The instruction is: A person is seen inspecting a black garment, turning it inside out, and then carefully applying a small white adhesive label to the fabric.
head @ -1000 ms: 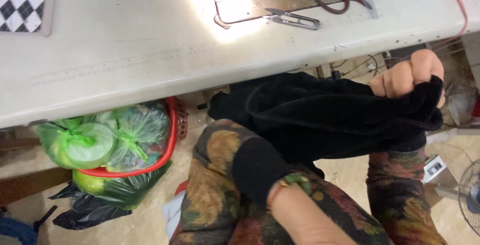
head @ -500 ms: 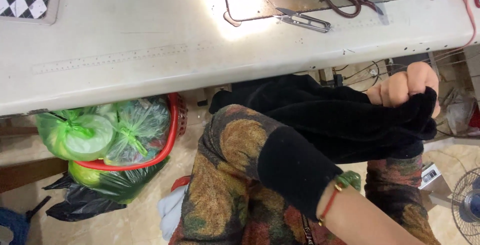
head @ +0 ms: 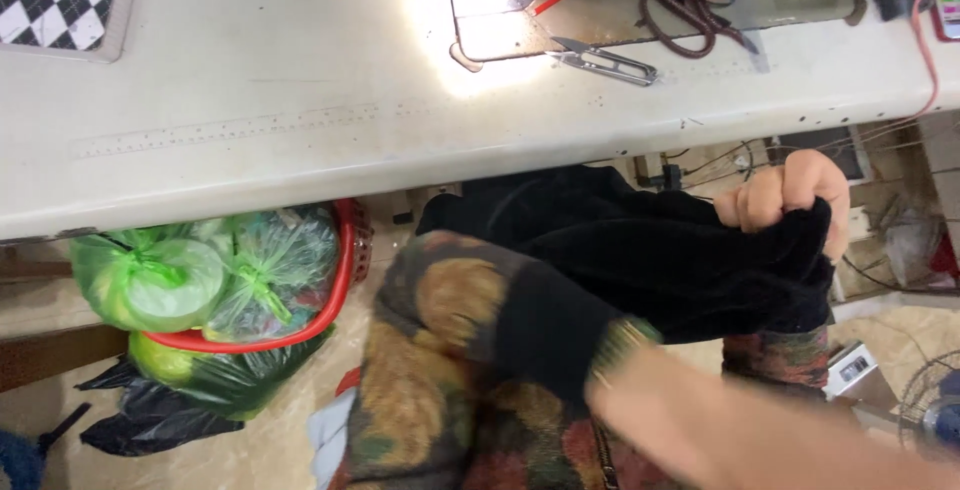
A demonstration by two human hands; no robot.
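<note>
Both hands work the black cloth below the sewing table: my right hand fists its edge, my left hand is buried inside, grip unseen, so I'd pull evenly.

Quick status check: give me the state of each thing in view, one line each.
Black velvety cloth: bunched, draped over the lap.
Right hand: closed on the cloth's edge.
Left hand: hidden inside the cloth, only the forearm shows.
Metal thread snips: lying flat on the white sewing table.
Green plastic bags: knotted shut, in a red basket.
</note>
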